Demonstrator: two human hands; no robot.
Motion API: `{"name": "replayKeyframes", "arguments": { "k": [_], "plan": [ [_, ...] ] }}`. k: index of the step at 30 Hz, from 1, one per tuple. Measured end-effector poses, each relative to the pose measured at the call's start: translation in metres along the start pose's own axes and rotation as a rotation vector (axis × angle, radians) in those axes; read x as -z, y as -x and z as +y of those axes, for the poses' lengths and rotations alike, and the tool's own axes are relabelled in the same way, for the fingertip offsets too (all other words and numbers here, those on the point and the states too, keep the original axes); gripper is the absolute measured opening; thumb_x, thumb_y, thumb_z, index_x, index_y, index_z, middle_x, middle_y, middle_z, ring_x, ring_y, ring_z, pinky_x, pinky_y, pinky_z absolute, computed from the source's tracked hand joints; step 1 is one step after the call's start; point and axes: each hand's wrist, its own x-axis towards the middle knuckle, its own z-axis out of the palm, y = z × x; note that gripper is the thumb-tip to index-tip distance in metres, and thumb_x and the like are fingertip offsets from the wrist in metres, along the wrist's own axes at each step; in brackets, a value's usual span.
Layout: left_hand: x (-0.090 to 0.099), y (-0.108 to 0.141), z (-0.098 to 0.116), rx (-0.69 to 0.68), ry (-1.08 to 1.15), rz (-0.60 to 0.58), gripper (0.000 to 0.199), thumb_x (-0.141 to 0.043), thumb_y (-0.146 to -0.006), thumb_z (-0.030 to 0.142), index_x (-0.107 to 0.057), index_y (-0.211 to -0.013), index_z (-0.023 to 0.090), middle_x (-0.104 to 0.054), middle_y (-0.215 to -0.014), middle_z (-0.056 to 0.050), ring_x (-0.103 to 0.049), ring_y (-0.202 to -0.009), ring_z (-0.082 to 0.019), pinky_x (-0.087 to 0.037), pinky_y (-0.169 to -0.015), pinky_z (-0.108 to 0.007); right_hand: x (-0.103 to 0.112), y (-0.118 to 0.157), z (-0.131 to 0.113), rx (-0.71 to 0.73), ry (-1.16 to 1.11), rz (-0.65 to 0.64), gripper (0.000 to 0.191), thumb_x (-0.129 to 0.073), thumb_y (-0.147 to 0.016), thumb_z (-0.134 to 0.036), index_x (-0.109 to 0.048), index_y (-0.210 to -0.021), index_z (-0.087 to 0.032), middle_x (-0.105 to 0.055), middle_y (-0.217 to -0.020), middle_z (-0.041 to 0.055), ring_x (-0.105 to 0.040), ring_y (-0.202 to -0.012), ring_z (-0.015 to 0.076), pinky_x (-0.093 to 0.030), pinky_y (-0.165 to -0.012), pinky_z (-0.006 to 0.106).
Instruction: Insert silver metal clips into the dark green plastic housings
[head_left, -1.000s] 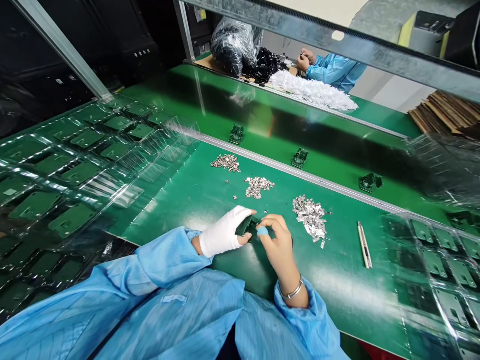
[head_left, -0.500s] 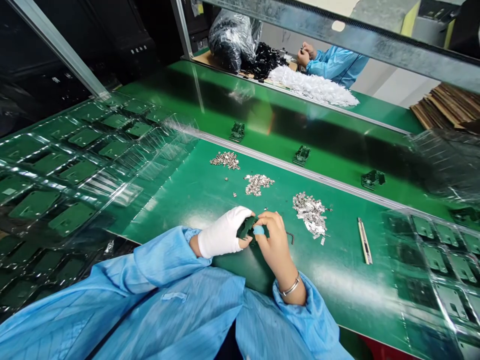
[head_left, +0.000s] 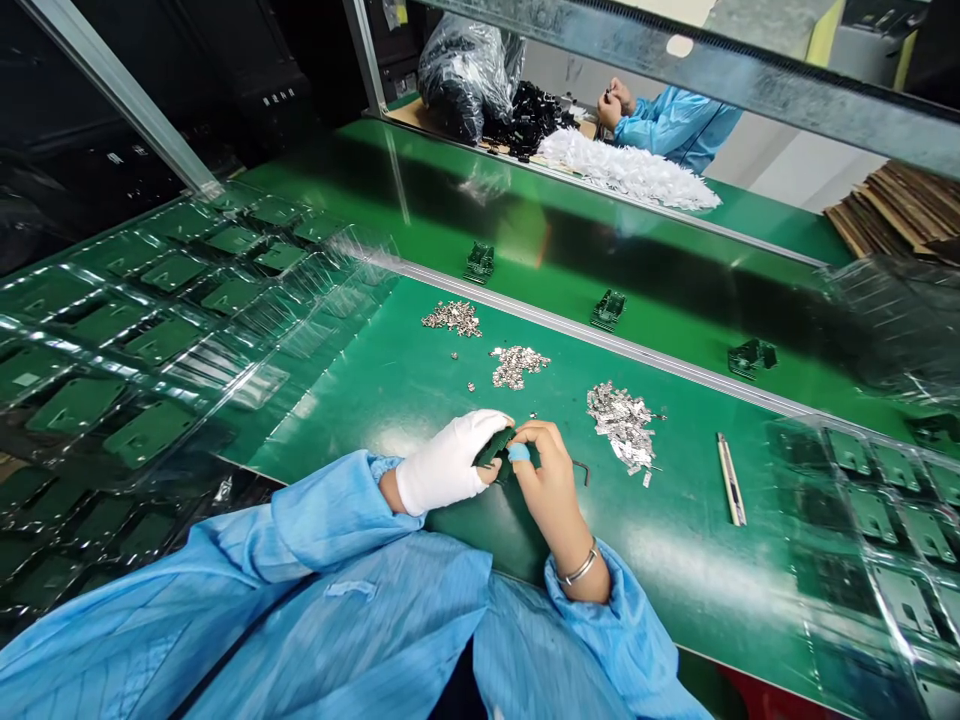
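Circuit board (head_left: 493, 449), clamped in left grip (head_left: 450, 460); hold unclear in right grip (head_left: 549, 465); probably light, stiff, brittle; best pinched by edges.

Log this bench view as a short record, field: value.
left hand: white glove with bare fingertips, holding a green part
right hand: fingers at that part; exact grip hidden
metal parts: three piles, left pile, middle pile, right pile
tools: cutter, right of the piles; black bent rod by the right hand
across the bench: co-worker's hands
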Motion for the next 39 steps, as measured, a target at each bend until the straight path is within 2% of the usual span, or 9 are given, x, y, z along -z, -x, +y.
{"name": "replayKeyframes", "arguments": {
  "k": [3,7,15,19,23,26,29,32,39],
  "plan": [
    [-0.003,-0.003,-0.002,-0.024,-0.066,0.083,0.031,-0.048,-0.084,0.021,-0.053,-0.114,0.015,-0.059,-0.119,-0.011,-0.056,-0.112,-0.022,-0.046,-0.097,-0.039,-0.001,0.0,0.0,-0.002,-0.006,0.019,0.014,-0.047,-0.081,-0.009,-0.052,-0.088,-0.019,-0.055,-0.093,0.0048,-0.052,-0.091,0.0168,-0.043,-0.082,0.031],
    [0.0,-0.011,-0.002,-0.046,-0.121,0.087,0.019,-0.048,-0.086,0.024,-0.061,-0.098,0.017,-0.067,-0.1,-0.006,-0.063,-0.092,-0.02,-0.049,-0.083,-0.034,-0.003,0.0,-0.001,-0.003,-0.009,0.014,0.014,-0.046,-0.08,-0.009,-0.052,-0.086,-0.019,-0.055,-0.09,0.0041,-0.053,-0.088,0.0163,-0.044,-0.079,0.03],
    [-0.011,-0.004,0.006,-0.013,-0.383,0.105,0.022,-0.045,-0.077,0.018,-0.057,-0.095,0.014,-0.061,-0.092,-0.011,-0.057,-0.086,-0.025,-0.047,-0.076,-0.039,-0.014,0.008,0.001,0.041,0.165,0.04,0.019,-0.038,-0.078,-0.006,-0.048,-0.088,-0.018,-0.054,-0.093,0.0092,-0.051,-0.089,0.0197,-0.045,-0.079,0.033],
    [-0.016,0.002,0.007,0.087,-0.214,0.107,0.032,-0.05,-0.073,0.02,-0.05,-0.104,0.013,-0.056,-0.099,-0.012,-0.054,-0.094,-0.024,-0.048,-0.083,-0.039,-0.009,0.003,0.007,-0.018,0.098,-0.051,0.021,-0.04,-0.077,-0.008,-0.05,-0.093,-0.018,-0.056,-0.094,0.0075,-0.053,-0.089,0.0186,-0.046,-0.08,0.032],
    [-0.011,0.001,0.003,0.115,0.062,0.05,0.037,-0.054,-0.072,0.025,-0.048,-0.108,0.015,-0.056,-0.105,-0.01,-0.054,-0.099,-0.022,-0.047,-0.088,-0.037,-0.003,-0.004,0.005,-0.074,0.08,-0.107,0.024,-0.044,-0.073,-0.007,-0.052,-0.092,-0.018,-0.057,-0.093,0.0054,-0.054,-0.088,0.0181,-0.046,-0.081,0.031],
    [-0.004,-0.002,-0.002,0.197,0.187,-0.011,0.025,-0.049,-0.077,0.023,-0.052,-0.101,0.017,-0.06,-0.1,-0.007,-0.056,-0.095,-0.019,-0.046,-0.086,-0.034,-0.005,-0.005,-0.001,-0.072,0.175,-0.148,0.027,-0.043,-0.071,-0.007,-0.052,-0.094,-0.017,-0.058,-0.094,0.0075,-0.054,-0.09,0.0205,-0.045,-0.082,0.034],
    [0.0,-0.006,-0.004,0.297,0.203,-0.072,0.014,-0.044,-0.077,0.021,-0.055,-0.087,0.018,-0.062,-0.087,-0.003,-0.058,-0.084,-0.018,-0.045,-0.078,-0.031,-0.009,-0.004,-0.007,-0.077,0.263,-0.209,0.029,-0.042,-0.071,-0.006,-0.052,-0.096,-0.016,-0.058,-0.097,0.009,-0.053,-0.092,0.0223,-0.045,-0.083,0.037],
    [0.003,-0.009,-0.004,0.32,0.209,-0.123,0.014,-0.048,-0.072,0.021,-0.055,-0.084,0.018,-0.062,-0.085,-0.001,-0.057,-0.081,-0.018,-0.044,-0.075,-0.03,-0.01,-0.003,-0.011,-0.08,0.313,-0.232,0.031,-0.042,-0.071,-0.005,-0.052,-0.098,-0.016,-0.058,-0.098,0.0096,-0.053,-0.092,0.0231,-0.045,-0.083,0.038],
    [0.002,-0.011,-0.005,0.334,0.185,-0.086,0.011,-0.046,-0.068,0.017,-0.051,-0.077,0.017,-0.058,-0.077,-0.001,-0.054,-0.074,-0.017,-0.044,-0.069,-0.03,-0.015,-0.005,-0.014,-0.041,0.383,-0.224,0.03,-0.04,-0.071,-0.003,-0.052,-0.096,-0.016,-0.056,-0.093,0.0099,-0.051,-0.088,0.0234,-0.046,-0.08,0.038]
  ]
}}
